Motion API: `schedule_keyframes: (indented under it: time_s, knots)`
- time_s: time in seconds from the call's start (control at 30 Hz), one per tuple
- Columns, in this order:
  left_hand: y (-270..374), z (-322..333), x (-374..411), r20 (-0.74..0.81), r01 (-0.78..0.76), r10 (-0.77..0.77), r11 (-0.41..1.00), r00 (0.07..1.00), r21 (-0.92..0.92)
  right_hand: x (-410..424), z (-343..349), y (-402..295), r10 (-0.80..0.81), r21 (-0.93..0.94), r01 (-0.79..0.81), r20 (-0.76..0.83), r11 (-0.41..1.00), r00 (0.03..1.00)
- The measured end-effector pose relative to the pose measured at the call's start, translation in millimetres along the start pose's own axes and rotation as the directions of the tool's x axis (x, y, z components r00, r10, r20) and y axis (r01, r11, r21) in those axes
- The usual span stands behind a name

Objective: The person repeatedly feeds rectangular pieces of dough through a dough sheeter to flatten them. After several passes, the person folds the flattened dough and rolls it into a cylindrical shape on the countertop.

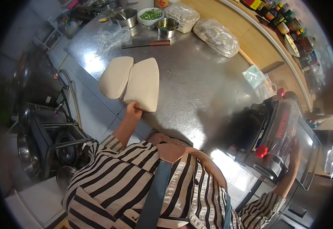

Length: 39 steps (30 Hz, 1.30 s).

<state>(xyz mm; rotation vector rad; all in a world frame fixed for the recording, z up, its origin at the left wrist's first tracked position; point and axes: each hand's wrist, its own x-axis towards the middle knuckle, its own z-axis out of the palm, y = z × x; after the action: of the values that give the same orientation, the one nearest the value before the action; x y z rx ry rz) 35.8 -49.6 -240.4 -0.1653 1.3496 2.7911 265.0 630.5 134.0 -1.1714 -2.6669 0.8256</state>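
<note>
Before me on a stainless steel table [183, 86] lies pale, smooth dough in two flat lobes, a smaller left lobe [115, 77] and a larger right lobe [143, 83]. Whether they are one folded sheet or two pieces, I cannot tell. The dough reaches over the table's left edge. My left hand [134, 111] grips the near edge of the larger lobe. To the right stands a dough-rolling machine [269, 160] with red knobs and a clear cover bearing writing. My right hand [295, 147] reaches to its far side; the fingers are blurred and partly hidden.
A cleaver [159, 42] lies beyond the dough, near crumpled clear plastic [112, 37]. At the back are a bowl of chopped greens [151, 15], steel pots [167, 33] and a plastic-wrapped bundle [216, 37]. Bottles [280, 17] line a shelf at right. A hose [73, 97] hangs at left.
</note>
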Motion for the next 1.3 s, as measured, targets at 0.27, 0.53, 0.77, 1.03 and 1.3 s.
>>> schedule_keyframes:
  time_s: [0.27,0.53,0.77,1.03,1.3]
  knots:
    - [51,0,-49,-0.315,0.532,-0.485,0.843,0.816,0.080,-37,-1,-34,-0.088,-0.087,0.078,-0.113,0.993,0.990]
    - [-25,294,-32,0.454,0.528,-0.583,0.809,0.673,0.257,-85,-2,-21,-0.251,-0.391,0.096,-0.369,0.916,0.895]
    - [-183,462,-52,0.420,0.797,-0.893,0.369,0.161,0.478,-87,8,-41,-0.368,-0.606,-0.036,-0.527,0.794,0.766]
    - [-185,471,-75,0.718,0.939,-0.654,0.035,-0.238,0.343,-90,8,-18,-0.366,-0.615,-0.057,-0.539,0.787,0.759]
    - [-162,454,-35,0.672,0.674,-0.682,0.643,0.289,0.363,-89,6,-39,-0.358,-0.526,0.032,-0.532,0.850,0.768]
